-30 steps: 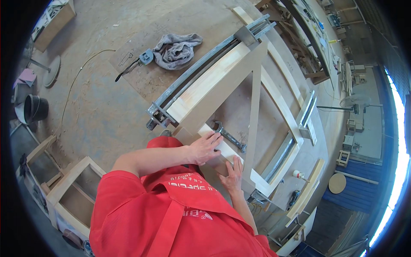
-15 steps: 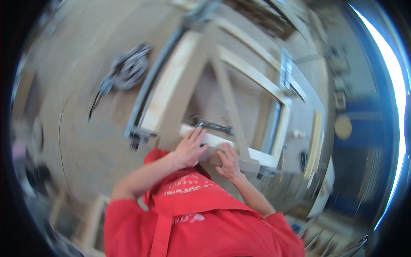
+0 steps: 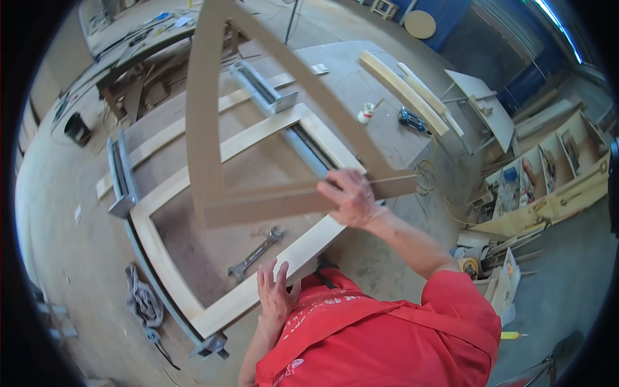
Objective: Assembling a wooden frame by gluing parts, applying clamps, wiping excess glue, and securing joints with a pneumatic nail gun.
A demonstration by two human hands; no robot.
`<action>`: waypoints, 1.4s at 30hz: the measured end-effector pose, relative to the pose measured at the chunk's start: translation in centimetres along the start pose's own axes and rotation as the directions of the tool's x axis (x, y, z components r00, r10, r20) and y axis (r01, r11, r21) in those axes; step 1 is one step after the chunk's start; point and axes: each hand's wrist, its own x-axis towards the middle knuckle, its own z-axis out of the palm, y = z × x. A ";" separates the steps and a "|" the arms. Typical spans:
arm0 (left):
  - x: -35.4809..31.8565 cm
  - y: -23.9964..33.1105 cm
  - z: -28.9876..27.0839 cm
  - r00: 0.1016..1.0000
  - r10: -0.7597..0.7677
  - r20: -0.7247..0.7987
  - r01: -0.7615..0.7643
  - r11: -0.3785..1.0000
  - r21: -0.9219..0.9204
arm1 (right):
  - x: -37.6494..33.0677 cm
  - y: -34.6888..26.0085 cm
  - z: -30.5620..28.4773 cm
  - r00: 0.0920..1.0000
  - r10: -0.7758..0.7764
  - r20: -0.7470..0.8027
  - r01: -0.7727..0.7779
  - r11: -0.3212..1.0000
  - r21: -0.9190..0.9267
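My right hand point(image 3: 351, 197) is closed round the right part of the bottom bar of a brown triangular wooden frame point(image 3: 258, 205). That triangle is held raised and tilted above a pale rectangular wooden frame point(image 3: 242, 303), hiding parts of it. At the near rail of the pale frame is my left hand point(image 3: 277, 295), its fingers apart and holding nothing; whether the fingertips touch the wood I cannot tell. Inside the pale frame an open-ended wrench point(image 3: 255, 253) lies on the board. Metal bar clamps point(image 3: 151, 267) run along the left side and across at the right point(image 3: 309, 153).
A grey power tool with a cord point(image 3: 143, 298) lies left of the clamp. Beyond the frame stand a small white bottle point(image 3: 366, 113), a dark blue tool point(image 3: 412, 119) and long timber pieces point(image 3: 403, 93). At the right is a wooden tool box point(image 3: 538, 209) with compartments.
The brown triangle has come up off the pale frame, lifted by my right hand. My left hand has left the triangle's area for the near rail. The whole view has turned.
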 end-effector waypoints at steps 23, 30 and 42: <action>20.4 7.3 28.8 0.730 -0.675 -0.102 0.571 0.522 0.634 | 3.1 86.8 12.1 0.905 0.356 0.232 -0.358 0.933 -0.034; 19.7 7.7 28.6 0.736 -0.675 -0.046 0.488 0.482 0.727 | -19.3 88.8 3.9 0.616 0.783 0.084 -0.787 0.613 0.067; 18.6 11.4 25.8 0.722 -0.688 -0.081 0.529 0.473 0.704 | -24.3 88.1 -1.5 0.400 0.769 0.499 -0.526 0.638 -0.562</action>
